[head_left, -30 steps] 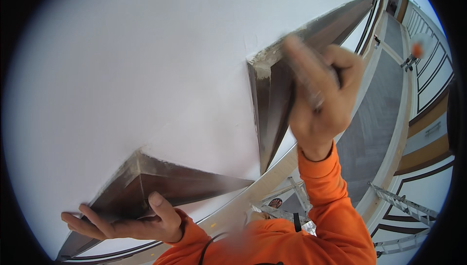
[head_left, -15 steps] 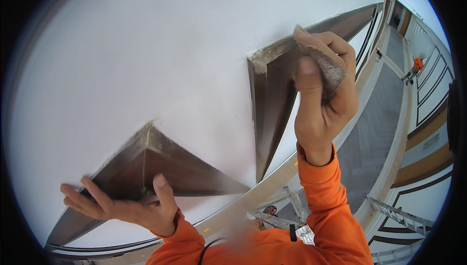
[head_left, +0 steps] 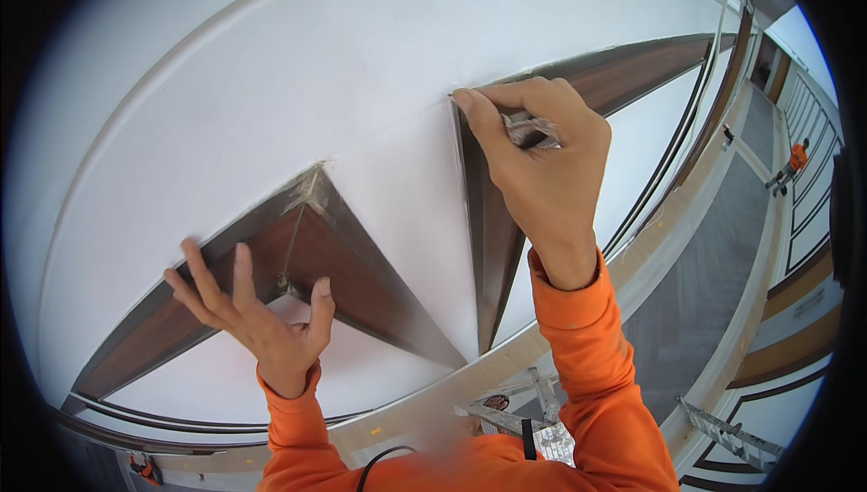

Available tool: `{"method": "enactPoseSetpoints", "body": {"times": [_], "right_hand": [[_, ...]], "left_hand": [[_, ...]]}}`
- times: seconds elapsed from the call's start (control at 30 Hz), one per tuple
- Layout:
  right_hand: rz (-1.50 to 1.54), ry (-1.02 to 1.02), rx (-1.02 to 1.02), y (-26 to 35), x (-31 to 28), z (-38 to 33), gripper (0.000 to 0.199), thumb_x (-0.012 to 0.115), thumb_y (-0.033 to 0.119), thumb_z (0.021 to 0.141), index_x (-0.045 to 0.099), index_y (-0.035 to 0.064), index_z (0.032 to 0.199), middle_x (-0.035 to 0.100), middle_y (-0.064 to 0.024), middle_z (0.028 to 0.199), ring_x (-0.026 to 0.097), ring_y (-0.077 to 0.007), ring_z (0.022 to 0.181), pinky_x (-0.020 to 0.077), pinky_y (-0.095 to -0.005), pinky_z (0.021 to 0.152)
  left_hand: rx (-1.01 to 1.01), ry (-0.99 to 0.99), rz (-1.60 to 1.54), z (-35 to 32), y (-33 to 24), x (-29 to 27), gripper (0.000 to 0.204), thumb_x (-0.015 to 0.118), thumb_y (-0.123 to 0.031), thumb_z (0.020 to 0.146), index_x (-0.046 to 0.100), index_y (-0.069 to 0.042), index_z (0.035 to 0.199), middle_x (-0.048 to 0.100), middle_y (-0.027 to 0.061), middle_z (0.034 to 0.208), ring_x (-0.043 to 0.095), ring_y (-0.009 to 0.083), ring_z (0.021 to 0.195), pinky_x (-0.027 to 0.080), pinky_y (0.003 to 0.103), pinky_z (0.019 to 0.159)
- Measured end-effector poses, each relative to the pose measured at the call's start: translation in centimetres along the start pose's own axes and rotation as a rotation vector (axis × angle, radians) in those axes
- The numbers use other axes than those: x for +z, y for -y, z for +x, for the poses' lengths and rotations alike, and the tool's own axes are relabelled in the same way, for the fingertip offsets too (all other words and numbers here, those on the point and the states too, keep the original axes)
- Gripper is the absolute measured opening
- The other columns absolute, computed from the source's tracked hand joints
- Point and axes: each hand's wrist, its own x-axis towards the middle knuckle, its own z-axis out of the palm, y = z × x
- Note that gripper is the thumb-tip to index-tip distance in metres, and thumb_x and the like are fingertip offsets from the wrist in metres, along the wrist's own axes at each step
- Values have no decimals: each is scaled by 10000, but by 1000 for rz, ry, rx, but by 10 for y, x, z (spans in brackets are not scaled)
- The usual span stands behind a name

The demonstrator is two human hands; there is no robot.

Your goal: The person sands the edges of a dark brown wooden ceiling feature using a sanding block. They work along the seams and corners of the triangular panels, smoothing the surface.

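A rumpled greyish piece (head_left: 531, 130) is tucked in the right hand (head_left: 546, 162), only part of it showing between the thumb and curled fingers. That hand is closed to a pinch, thumb and forefinger coming together at the corner of the right brown trim (head_left: 493, 239), right on its dark edge. The left hand (head_left: 271, 325) is spread wide with nothing in its hold, over the lower-left arm of the left brown trim (head_left: 348, 262); whether its fingertips press there I cannot tell.

The trims number two, each bent at one corner into two tapering arms, with pale scuffs near the left one's corner. Between them a strip of white wall (head_left: 397, 194) narrows downward until their lower tips lie near each other. Above the corners the wall runs wide, giving open room over both hands; below, a pale band (head_left: 397, 416) curves past the tips.

Two orange sleeves (head_left: 587, 348) rise from the lower edge. Ladder parts show in two places, under the person (head_left: 545, 394) and at lower right (head_left: 736, 433). Beyond lies grey floor (head_left: 691, 293), and two small figures in orange, one far right (head_left: 797, 158), one lower left (head_left: 145, 468)
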Motion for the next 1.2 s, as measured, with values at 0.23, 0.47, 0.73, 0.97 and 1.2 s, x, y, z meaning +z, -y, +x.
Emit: {"method": "enactPoseSetpoints", "body": {"times": [0.23, 0.47, 0.73, 0.97, 1.2], "right_hand": [[-294, 121, 45, 19, -6, 11, 121, 741, 134, 809, 699, 21, 789, 627, -121, 678, 567, -279, 643, 457, -400, 593], [-344, 235, 154, 27, -2, 16, 125, 683, 93, 810, 627, -10, 764, 618, -162, 669, 603, -349, 695, 467, -454, 588], [-83, 381, -227, 53, 28, -48, 155, 730, 89, 772, 630, 104, 890, 621, -90, 814, 597, -301, 695, 489, -433, 614], [83, 1096, 469, 32, -68, -136, 219, 694, 254, 905, 662, 45, 846, 643, -166, 690, 621, -357, 620, 490, -447, 608], [-117, 822, 772, -2, -169, -242, 215, 713, 250, 898, 715, 36, 897, 666, -208, 745, 648, -389, 697, 503, -443, 666]], "left_hand": [[35, 4, -208, -2, 18, -25, 733, 651, -428, 864, 383, -91, 1457, 241, 341, 1583, 166, 503, 1481, 100, 661, 1177], [79, -213, -80, 13, 51, -41, 652, 576, -384, 929, 373, -109, 1484, 320, 232, 1593, 243, 417, 1493, 149, 595, 1215], [87, -281, -118, 24, 72, -27, 583, 564, -337, 961, 398, -69, 1452, 385, 213, 1565, 292, 409, 1471, 164, 581, 1219], [151, -281, -127, 24, 76, -25, 432, 503, -318, 1013, 529, -35, 1340, 512, 224, 1462, 362, 447, 1425, 243, 579, 1187], [282, -404, -109, -11, 123, -30, 325, 405, -91, 1070, 656, 112, 1113, 715, 232, 1127, 624, 465, 1154, 504, 496, 1004]]}}
